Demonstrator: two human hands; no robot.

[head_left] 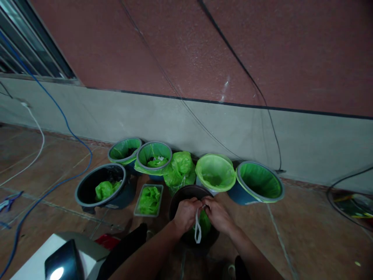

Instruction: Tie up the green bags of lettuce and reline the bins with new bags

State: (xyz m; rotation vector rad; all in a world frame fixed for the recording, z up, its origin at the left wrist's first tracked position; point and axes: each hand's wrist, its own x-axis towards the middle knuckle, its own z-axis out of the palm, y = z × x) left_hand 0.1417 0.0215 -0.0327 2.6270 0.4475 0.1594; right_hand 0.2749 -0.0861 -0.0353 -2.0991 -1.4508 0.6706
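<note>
Above a dark brown bin (190, 190), my left hand (186, 213) and my right hand (218, 214) meet with their fingertips pinched close together. Between them is a white drawstring (198, 231), whose loop hangs down over a green garbage bag (205, 225) inside the bin. Both hands are closed on the drawstring; the exact hold of the fingertips is too small to make out. Much of the bag is hidden by my hands and forearms. Right behind the bin sits a bulging green bag (180, 169) with its top gathered.
Lined bins stand along the wall: a pale one (215, 156) and a blue one (260, 199) at right, two grey-rimmed ones (154, 144) at left. Nearer are a black tub (84, 196) and a clear container (161, 200) of green bags. A blue cable (58, 186) crosses the floor.
</note>
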